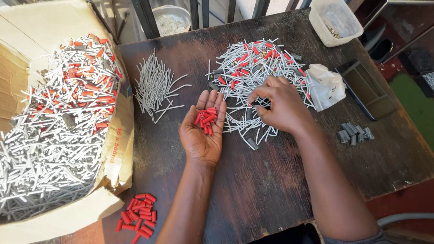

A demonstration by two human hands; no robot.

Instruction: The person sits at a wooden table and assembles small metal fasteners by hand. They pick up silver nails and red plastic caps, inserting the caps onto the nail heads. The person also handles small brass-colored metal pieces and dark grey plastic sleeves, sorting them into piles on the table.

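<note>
**Red caps picked from a grey heap**

A dark wooden table [261, 184] carried everything. At its left edge one cardboard box [4, 90] lay open and tilted, so its mass of grey sticks and red caps stayed within reach; these were too many to count. One mixed pile [254, 69] sat mid-table directly under the hands, and one smaller pile of plain grey sticks [155, 85] lay apart to its left, seemingly already sorted out. Two clear tubs [335, 20] stood at the far edge, one of them behind the railing.

The right hand [279, 105] rested on the mixed pile, fingers curled narrow as if pinching; what it gripped could not be told. The left hand [202, 130] lay flat, palm up, cupping roughly ten red caps [207, 118] like a tray.

One loose group of about twenty red caps [138, 215] lay near the front edge; some seven short grey sleeves [354, 132] lay at the right.
</note>
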